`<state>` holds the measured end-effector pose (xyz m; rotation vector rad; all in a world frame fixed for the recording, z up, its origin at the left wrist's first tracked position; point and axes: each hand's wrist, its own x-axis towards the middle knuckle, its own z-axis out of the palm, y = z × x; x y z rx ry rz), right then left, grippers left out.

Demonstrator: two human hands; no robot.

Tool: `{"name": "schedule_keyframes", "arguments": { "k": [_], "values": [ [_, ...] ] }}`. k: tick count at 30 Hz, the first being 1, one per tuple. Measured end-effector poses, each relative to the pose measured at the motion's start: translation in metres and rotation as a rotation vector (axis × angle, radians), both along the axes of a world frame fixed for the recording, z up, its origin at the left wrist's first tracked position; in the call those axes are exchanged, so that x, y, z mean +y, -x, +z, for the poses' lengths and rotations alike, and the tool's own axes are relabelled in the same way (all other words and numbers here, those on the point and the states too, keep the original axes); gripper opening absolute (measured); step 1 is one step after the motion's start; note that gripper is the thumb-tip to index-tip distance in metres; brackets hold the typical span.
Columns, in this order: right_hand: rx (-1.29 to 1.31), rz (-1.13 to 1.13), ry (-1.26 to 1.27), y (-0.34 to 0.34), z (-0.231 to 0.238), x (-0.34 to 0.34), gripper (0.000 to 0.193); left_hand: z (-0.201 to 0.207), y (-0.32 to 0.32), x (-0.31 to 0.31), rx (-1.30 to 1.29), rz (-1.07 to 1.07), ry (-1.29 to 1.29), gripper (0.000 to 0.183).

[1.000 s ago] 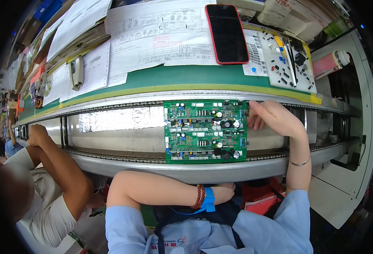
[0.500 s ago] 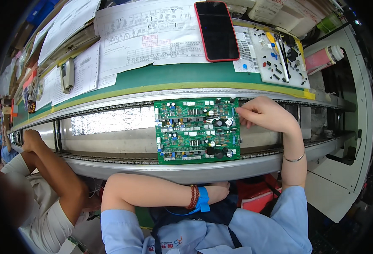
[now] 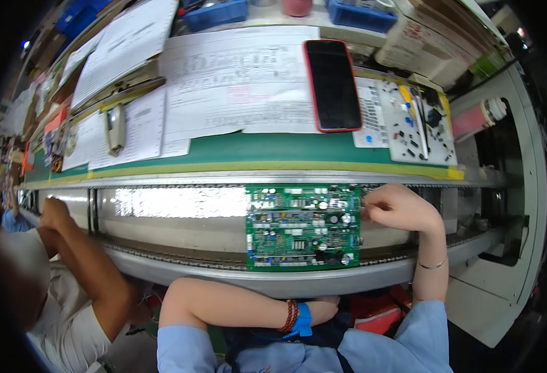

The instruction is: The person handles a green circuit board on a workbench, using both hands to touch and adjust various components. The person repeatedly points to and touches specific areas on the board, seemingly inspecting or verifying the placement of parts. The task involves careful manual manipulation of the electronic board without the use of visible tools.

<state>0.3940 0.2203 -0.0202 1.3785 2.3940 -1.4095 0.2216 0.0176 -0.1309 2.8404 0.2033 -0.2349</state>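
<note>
A green circuit board [image 3: 304,227] with several rows of electronic components lies across the conveyor's two rails. At its right edge is my right hand [image 3: 401,208], the fingers curled and pressed together close against the board. Whether a small part is between those fingertips I cannot see. My left forearm lies across my front, below the near rail, with a blue wrist strap and a beaded bracelet on the wrist. My left hand [image 3: 327,307] rests low by my body, its fingers hidden.
Beyond the far rail [image 3: 211,180], a red-edged phone [image 3: 333,87] lies beside paper sheets [image 3: 217,93]. A white board [image 3: 404,146] holds loose components and tweezers [image 3: 421,124]. A pink bottle [image 3: 478,118] is at right. Another person's arm [image 3: 87,255] reaches over the conveyor at left.
The view has tilted up, so everything sits lower and blue bins show at the top. My right hand stays by the board's right edge, its fingers more curled. My left arm keeps its pose.
</note>
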Motion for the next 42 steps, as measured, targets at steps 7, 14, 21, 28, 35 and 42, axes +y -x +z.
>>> {"name": "schedule_keyframes", "arguments": {
  "k": [7,14,21,28,35,42],
  "values": [
    [-0.021,0.021,-0.031,0.0,0.001,0.001,0.023,-0.001,0.0,-0.003,-0.009,-0.028,0.003,0.017],
    [-0.005,-0.009,-0.017,0.002,-0.001,0.0,0.023,-0.001,0.005,-0.003,-0.002,-0.027,-0.006,0.017],
    [0.01,-0.04,0.014,0.002,0.002,-0.001,0.023,0.0,0.005,-0.002,0.012,-0.028,-0.023,0.017],
    [0.004,0.022,-0.024,0.006,0.004,-0.001,0.023,0.001,0.007,0.0,0.026,-0.036,-0.045,0.017],
    [0.095,0.052,0.031,0.01,0.003,-0.007,0.026,-0.001,0.005,0.004,-0.002,-0.05,-0.04,0.017],
    [0.191,-0.018,-0.074,0.007,-0.002,-0.011,0.022,-0.004,0.009,0.004,-0.06,0.02,0.018,0.017]
  ]
}}
